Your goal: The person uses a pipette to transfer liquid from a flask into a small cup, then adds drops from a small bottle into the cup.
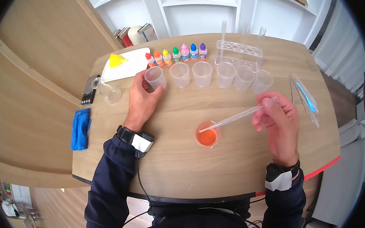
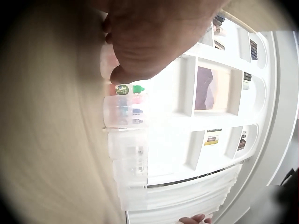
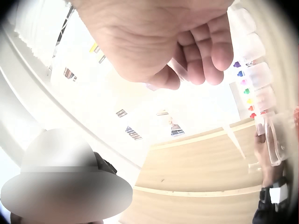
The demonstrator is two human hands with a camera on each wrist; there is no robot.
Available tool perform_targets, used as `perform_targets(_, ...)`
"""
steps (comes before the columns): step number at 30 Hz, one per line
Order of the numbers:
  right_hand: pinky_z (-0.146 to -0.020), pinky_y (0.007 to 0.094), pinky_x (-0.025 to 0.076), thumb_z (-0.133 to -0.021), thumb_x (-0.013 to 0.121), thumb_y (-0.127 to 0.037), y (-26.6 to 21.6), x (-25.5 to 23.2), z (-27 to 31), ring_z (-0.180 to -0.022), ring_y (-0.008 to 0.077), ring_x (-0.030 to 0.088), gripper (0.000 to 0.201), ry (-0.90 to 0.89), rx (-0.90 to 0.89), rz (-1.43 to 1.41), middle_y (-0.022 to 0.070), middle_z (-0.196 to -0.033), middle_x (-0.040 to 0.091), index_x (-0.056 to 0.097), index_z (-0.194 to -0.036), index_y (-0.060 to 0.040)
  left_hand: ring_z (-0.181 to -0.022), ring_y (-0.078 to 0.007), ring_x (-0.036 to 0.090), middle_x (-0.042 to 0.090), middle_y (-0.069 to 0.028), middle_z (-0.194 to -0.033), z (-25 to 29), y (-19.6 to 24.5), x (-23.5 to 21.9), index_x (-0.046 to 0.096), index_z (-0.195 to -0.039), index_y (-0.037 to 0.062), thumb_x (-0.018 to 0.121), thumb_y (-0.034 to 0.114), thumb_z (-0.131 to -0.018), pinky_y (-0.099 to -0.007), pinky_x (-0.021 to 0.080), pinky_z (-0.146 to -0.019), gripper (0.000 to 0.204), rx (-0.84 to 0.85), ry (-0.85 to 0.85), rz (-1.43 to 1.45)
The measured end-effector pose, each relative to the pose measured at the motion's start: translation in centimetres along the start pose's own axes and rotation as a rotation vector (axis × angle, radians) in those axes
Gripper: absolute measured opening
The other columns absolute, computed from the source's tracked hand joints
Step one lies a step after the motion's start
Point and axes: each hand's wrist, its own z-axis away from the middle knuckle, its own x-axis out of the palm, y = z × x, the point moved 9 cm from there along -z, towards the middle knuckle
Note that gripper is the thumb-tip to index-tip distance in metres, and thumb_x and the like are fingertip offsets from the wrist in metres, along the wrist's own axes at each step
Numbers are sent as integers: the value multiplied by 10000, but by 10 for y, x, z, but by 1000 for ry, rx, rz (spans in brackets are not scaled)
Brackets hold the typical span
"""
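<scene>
In the head view my left hand (image 1: 143, 100) grips the leftmost clear plastic cup (image 1: 155, 78) of a row, thumb and fingers around its sides. My right hand (image 1: 280, 124) pinches a clear plastic dropper (image 1: 237, 116) by its upper end. The dropper slants down to the left, its tip over a cup of orange liquid (image 1: 207, 137); whether it touches the liquid I cannot tell. The left wrist view shows the left hand (image 2: 149, 42) at a cup (image 2: 108, 63). Above the cups in the right wrist view is the right hand (image 3: 159, 42), fingers curled.
Several colored dropper bottles (image 1: 176, 54) line up behind the cups, beside a white tray (image 1: 138, 63) with a yellow item. A clear tube rack (image 1: 239, 53) stands at the back right. Tweezers and a blue tool (image 1: 306, 97) lie right; a blue cloth (image 1: 80, 129), scale and beaker left.
</scene>
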Motion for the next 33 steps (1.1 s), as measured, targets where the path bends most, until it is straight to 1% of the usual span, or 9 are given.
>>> perform_targets(6,-642,276,516,-1064,698,-217,8,-1,-4,-731,137,700,281,-21,49,-67,55,-840,737,737,-1171,40,-1155,-220,726,727,-134,-1341,9,7,-4,538,-1508,-17,881,138,-906,-364,594,-1032,710,25,-15,-23)
perform_targets(11,-633,271,516,-1082,682,-237,22,-9,-11,-721,129,694,269,-21,127,-156,31,-845,733,727,-1178,11,-1130,-228,717,734,-134,-1301,6,-2,2,526,-1514,-23,859,90,-887,-373,592,-1025,719,0,-51,78)
perform_targets(14,-615,262,505,-1085,682,-243,37,-19,-16,-728,119,691,265,14,204,-51,17,-848,734,731,-1184,-2,-1132,-226,718,734,-134,-1300,5,-3,3,528,-1511,-26,851,79,-890,-369,596,-1019,708,7,-49,97)
perform_targets(18,-592,254,490,-1083,694,-255,40,-23,-14,-718,116,684,268,6,240,-79,10,-852,731,737,-1190,-13,-1198,-227,718,705,-147,-1392,6,-6,5,501,-1543,-44,838,59,-906,-366,595,-1055,729,-7,-72,116)
perform_targets(20,-584,253,483,-1083,699,-264,42,-27,-12,-706,116,678,273,20,233,-65,1,-850,726,739,-1191,-17,-1205,-229,715,702,-147,-1394,7,-5,4,510,-1535,-44,831,56,-905,-368,593,-1062,714,9,-73,120)
perform_targets(23,-580,250,476,-1086,699,-262,52,-27,-6,-696,108,672,267,-21,330,-51,-7,-849,721,737,-1193,-21,-1213,-231,711,703,-144,-1385,9,-3,2,525,-1522,-40,824,51,-903,-373,589,-1069,694,19,-71,114)
perform_targets(26,-576,244,469,-1083,703,-249,50,-33,-5,-694,99,670,251,26,283,-200,-11,-839,714,735,-1188,-23,-1211,-233,709,706,-139,-1372,9,-5,2,531,-1514,-33,825,51,-900,-375,585,-1073,686,25,-60,120)
perform_targets(29,-575,249,464,-1076,717,-244,55,-29,0,-681,103,662,245,35,347,-98,-11,-826,707,735,-1178,-23,-1203,-232,707,707,-135,-1362,9,-6,3,537,-1505,-26,826,51,-900,-374,582,-1073,675,19,-62,127)
perform_targets(33,-580,277,471,-1075,722,-254,55,-36,-1,-699,122,660,270,-16,291,-115,-1,-844,710,721,-1205,-18,-1189,-226,706,714,-128,-1343,10,-5,3,549,-1486,-16,821,47,-903,-370,577,-1069,646,32,-51,135)
